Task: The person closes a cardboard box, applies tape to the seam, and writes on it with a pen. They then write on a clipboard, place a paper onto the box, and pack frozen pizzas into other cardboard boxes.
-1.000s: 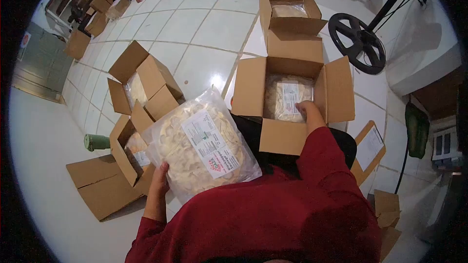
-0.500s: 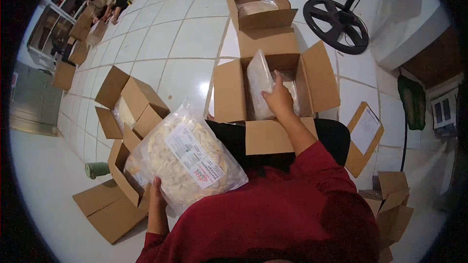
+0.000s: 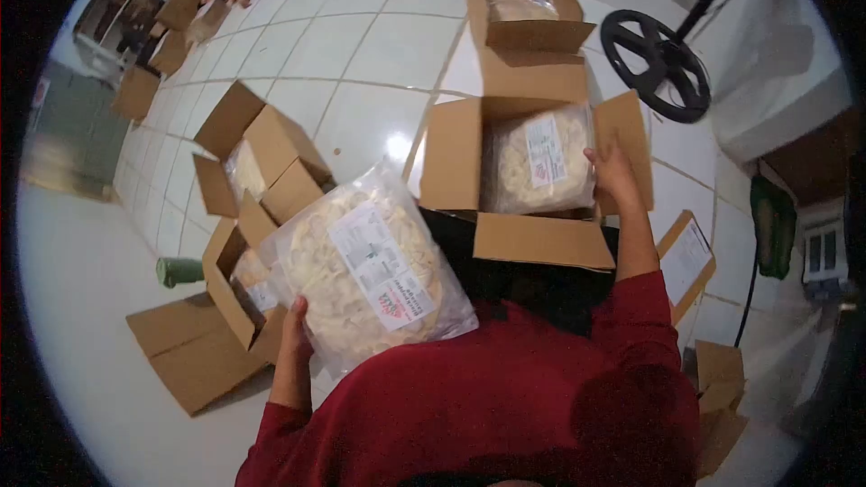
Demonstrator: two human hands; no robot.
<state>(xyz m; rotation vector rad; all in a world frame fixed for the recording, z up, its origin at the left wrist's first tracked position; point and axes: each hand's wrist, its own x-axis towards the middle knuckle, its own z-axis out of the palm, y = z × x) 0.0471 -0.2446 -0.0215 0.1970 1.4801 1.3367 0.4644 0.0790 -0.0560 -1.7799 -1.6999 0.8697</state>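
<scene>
Left hand (image 3: 296, 335) closed on the lower left edge of the near bag (image 3: 365, 261), which is held tilted in front of the red top (image 3: 469, 406), its printed label facing up. Right hand (image 3: 615, 179) beside the right flap of the open box (image 3: 451, 153), thumb at the right edge of the boxed bag (image 3: 514, 167); whether the fingers close on it, one cannot tell. The boxed bag sits inside the open box, 1 label visible. Beyond, the far box (image 3: 532, 34) contains 1 bag. At left, 2 more boxes (image 3: 287, 149) stand open near a green cylinder (image 3: 179, 271). At right, a clipboard (image 3: 686, 260) lies on the tiles (image 3: 379, 50).
</scene>
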